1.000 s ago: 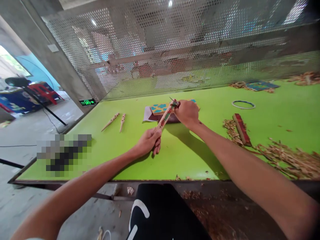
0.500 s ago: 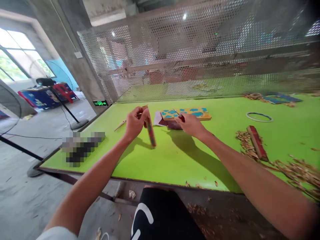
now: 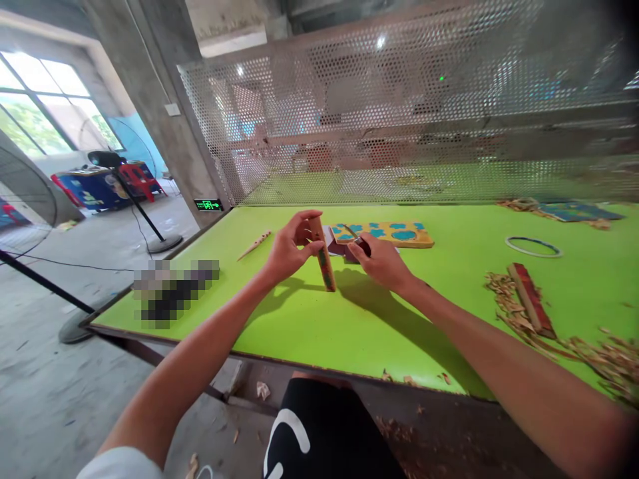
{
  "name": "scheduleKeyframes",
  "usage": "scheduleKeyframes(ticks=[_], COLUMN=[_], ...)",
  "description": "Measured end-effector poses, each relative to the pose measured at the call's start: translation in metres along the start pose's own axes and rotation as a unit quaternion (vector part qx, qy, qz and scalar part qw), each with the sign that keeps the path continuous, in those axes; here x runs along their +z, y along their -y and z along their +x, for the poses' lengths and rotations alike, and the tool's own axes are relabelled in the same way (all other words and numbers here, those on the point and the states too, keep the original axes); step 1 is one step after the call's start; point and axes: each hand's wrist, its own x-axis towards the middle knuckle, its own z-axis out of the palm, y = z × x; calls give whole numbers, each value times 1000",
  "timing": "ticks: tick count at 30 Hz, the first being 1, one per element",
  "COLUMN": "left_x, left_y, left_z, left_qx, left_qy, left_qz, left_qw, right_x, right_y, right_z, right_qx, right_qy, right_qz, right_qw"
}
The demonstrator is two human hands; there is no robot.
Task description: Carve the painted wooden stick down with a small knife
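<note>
A narrow wooden piece [image 3: 326, 266] with a dark green and red pattern is held upright by my left hand [image 3: 294, 247], its lower end at the green tabletop [image 3: 294, 326]. My right hand [image 3: 382, 261] is closed round the dark handle of a small knife [image 3: 352, 231], whose blade points up and left. Behind my right hand lies a yellow board [image 3: 424, 235] with blue patches. White paper and a dark maroon item, partly hidden, are beside the board. To the left of my left hand rests a pointed wooden stick [image 3: 254, 245].
On the right are a red wooden block [image 3: 531, 299], curled wood shavings [image 3: 606, 356] and a white and blue ring [image 3: 533, 246]. A perforated metal screen [image 3: 379, 133] stands along the back edge. A blurred-out dark object [image 3: 172, 293] lies at the left.
The view has shifted, with most things appearing further right. The wooden piece is more upright, and the fingers of my left hand have spread along its upper part.
</note>
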Motion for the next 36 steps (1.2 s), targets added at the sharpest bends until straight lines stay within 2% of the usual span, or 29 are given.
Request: scheduleKeyframes(ticks=[7, 12, 16, 22, 28, 33, 36], left_x=[18, 29, 35, 36, 35, 35, 32], left_y=[9, 7, 9, 14, 21, 25, 23], left_z=[-4, -8, -10, -10, -9, -9, -8], left_qx=[-41, -95, -121, -158, -150, -156, -167], left_qy=[59, 94, 95, 57, 25, 6, 22], left_qz=[-26, -84, -92, 38, 148, 193, 178], left_qw=[997, 987, 984, 985, 977, 969, 970], right_x=[-2, 1, 6, 9, 15, 21, 19], right_y=[11, 18, 24, 35, 46, 53, 48], right_z=[1, 2, 0, -6, -12, -14, -11], right_qx=[-78, -66, -53, -41, -20, 3, 8], right_qy=[-44, -41, -15, 46, 33, 29, 13], right_qz=[-49, -84, -142, -261, -320, -329, -287], right_qw=[995, 993, 988, 963, 947, 944, 958])
